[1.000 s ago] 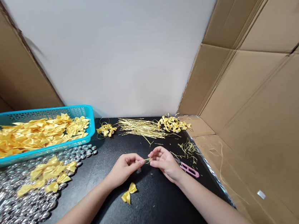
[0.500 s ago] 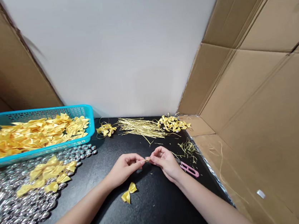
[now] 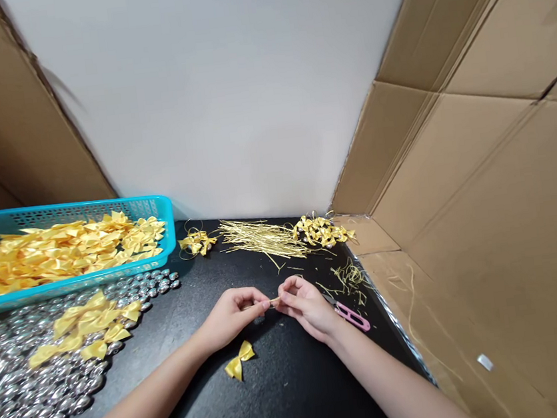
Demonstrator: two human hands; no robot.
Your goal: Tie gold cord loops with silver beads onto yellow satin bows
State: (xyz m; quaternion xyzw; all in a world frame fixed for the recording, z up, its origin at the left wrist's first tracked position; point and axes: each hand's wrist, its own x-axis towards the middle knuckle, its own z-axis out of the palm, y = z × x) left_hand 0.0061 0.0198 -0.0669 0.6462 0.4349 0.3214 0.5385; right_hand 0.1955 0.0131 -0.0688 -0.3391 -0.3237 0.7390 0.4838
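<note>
Head view: we see the left hand (image 3: 233,316) and right hand (image 3: 307,306) pinching a thin gold cord (image 3: 275,300) between them, fingertips narrowed onto it, above the black, grainy tabletop (image 3: 290,395). Near the hands we find a glossy yellow ribbon bow (image 3: 239,360); farther left, rounded silvery beads (image 3: 53,398), and behind those a perforated turquoise plastic basket (image 3: 170,224) heaped with matching bows (image 3: 76,249).

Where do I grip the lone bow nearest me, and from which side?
Probably pinch the bow at its waist, coming from its near right: it narrows there between two flared loops, one pointing near left, the other far right, while the left forearm runs along its left.
</note>
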